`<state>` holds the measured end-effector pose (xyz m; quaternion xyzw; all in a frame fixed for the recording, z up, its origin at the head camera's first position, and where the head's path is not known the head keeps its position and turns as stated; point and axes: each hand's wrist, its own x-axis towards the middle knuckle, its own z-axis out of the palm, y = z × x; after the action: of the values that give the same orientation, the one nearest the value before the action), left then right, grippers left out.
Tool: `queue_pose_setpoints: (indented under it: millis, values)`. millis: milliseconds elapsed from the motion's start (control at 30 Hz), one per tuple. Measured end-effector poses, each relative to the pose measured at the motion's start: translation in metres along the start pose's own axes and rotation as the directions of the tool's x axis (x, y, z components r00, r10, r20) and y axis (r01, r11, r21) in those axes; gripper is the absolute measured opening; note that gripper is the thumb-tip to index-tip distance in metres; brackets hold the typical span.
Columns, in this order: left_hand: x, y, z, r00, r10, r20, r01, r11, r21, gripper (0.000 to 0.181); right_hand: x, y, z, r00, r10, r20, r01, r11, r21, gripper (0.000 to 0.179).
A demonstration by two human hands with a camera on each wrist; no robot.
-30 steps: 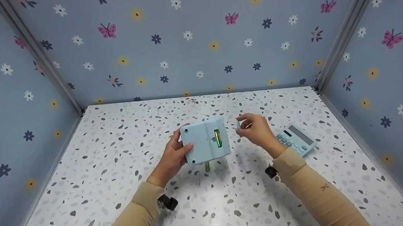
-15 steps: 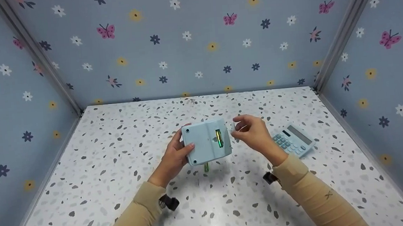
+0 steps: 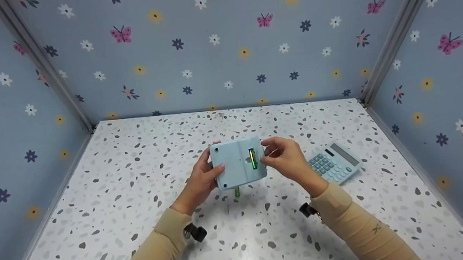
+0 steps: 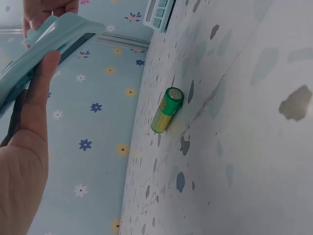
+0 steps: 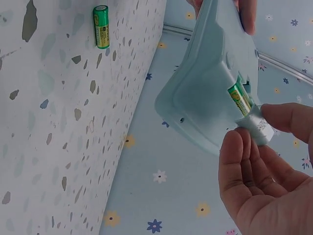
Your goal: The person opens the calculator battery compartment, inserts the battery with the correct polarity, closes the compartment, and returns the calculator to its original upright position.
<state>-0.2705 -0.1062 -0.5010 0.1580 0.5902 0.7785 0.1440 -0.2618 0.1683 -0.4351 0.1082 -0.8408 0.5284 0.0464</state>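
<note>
My left hand (image 3: 200,176) grips a light blue calculator (image 3: 230,165) by its left side, back face up and lifted off the table. A green and yellow battery (image 5: 239,100) sits in its uncovered battery slot. My right hand (image 3: 286,156), at the calculator's right edge, pinches a small light blue battery cover (image 5: 257,128) between thumb and fingers. In the right wrist view the cover is beside the slot, overlapping the battery's near end; whether it touches the calculator I cannot tell. The calculator's keys are hidden from the head view.
A loose green battery (image 4: 167,110) lies on the speckled table (image 3: 147,219), partly hidden below the calculator in the head view. Another light blue calculator (image 3: 344,160) lies face up by my right forearm. Blue flowered panels (image 3: 218,65) enclose the back and sides.
My right hand has moved left with the battery cover, from apart from the calculator to its right edge. The left hand and the calculator have barely shifted.
</note>
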Motion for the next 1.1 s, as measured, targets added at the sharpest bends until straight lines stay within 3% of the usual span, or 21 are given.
queue_pose_setpoints:
  millis: [1100]
  values:
    - [-0.001,-0.001,0.005,1.000,0.007,-0.005,-0.007,1.000,0.007,0.074,-0.005,-0.006,0.022,0.999,-0.018,-0.036,0.017,1.000,-0.021,0.033]
